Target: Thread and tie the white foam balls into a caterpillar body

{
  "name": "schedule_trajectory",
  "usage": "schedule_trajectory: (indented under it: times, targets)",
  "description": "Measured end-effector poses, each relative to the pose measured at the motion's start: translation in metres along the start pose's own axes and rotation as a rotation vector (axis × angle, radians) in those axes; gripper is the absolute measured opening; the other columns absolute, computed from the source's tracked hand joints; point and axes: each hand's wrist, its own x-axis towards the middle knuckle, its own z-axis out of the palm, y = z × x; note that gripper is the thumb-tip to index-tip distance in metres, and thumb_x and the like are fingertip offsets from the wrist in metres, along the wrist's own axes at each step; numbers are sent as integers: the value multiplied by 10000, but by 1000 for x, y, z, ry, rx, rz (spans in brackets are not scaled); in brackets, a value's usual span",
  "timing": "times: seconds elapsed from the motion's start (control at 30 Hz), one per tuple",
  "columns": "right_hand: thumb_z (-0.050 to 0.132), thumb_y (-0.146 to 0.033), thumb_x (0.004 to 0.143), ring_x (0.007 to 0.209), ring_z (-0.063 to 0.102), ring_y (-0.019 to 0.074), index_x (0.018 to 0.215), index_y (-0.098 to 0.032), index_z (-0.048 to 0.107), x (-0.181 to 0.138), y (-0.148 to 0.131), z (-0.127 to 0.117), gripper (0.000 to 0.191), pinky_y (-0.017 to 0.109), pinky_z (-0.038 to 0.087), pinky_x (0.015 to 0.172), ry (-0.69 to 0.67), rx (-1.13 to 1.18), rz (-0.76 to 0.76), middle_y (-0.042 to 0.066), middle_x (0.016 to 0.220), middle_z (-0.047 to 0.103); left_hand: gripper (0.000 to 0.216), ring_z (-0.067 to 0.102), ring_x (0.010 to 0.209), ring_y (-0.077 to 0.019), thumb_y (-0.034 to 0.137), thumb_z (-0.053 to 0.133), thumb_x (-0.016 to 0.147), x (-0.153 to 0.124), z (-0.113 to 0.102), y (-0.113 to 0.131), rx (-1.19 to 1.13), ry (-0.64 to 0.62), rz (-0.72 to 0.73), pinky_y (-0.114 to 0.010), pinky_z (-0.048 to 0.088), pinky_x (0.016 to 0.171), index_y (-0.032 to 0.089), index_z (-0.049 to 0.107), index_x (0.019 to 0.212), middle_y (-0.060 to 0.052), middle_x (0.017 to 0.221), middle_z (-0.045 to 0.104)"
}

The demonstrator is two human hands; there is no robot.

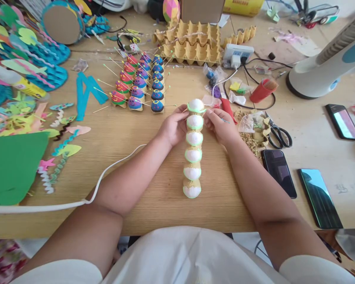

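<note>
A caterpillar made of egg-carton cups (193, 156) lies lengthwise on the wooden table (154, 205), its cups painted white with green rims. My left hand (174, 127) is curled against the left side of its far end. My right hand (221, 125) is closed on the right side of the same end, and a thin pin-like stick pokes out from its fingers. Just behind the hands stand three rows of painted egg-cup bugs (139, 83), red, purple and blue, with pins sticking out.
Plain egg cartons (191, 44) and a power strip (238, 53) sit at the back. Scissors (278, 135), a red cup (262, 90), three phones (278, 172) and a fan (328, 63) are on the right. Foam cut-outs (23, 79), a green sheet (12, 165) and a white cable (106, 173) are on the left.
</note>
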Motion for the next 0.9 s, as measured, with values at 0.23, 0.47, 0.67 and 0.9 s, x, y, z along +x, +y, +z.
schedule_trajectory:
  times: [0.23,0.47,0.67,0.9]
  targets:
    - [1001,-726,639,609,438,76,795,-232,649,0,-4,1,627,241,291,545,0,128,-42,-47,706,589,314,789,1313,-359,244,657,1019,0,1,-1,1,10,-6,-508,603,1087,356,781,1285,-38,1114,890]
    - [1001,-678,682,619,396,90,822,-249,638,0,-5,1,580,259,295,552,18,111,-101,-62,686,506,358,835,1203,-335,218,644,1007,-3,5,-2,1,7,-19,-468,663,954,378,762,1305,-29,1053,887]
    - [988,-719,699,621,383,92,846,-252,640,1,-4,0,600,266,280,549,7,100,-146,-62,697,487,367,844,1190,-323,204,626,1007,-4,7,-2,23,-14,-19,-457,677,928,381,756,1301,-21,1017,885]
    - [949,-761,730,631,388,100,866,-263,627,1,-2,0,608,277,307,549,11,74,-144,-51,738,512,338,820,1272,-344,290,705,997,-4,6,-4,43,-2,-37,-503,649,1060,383,756,1317,-19,1134,892]
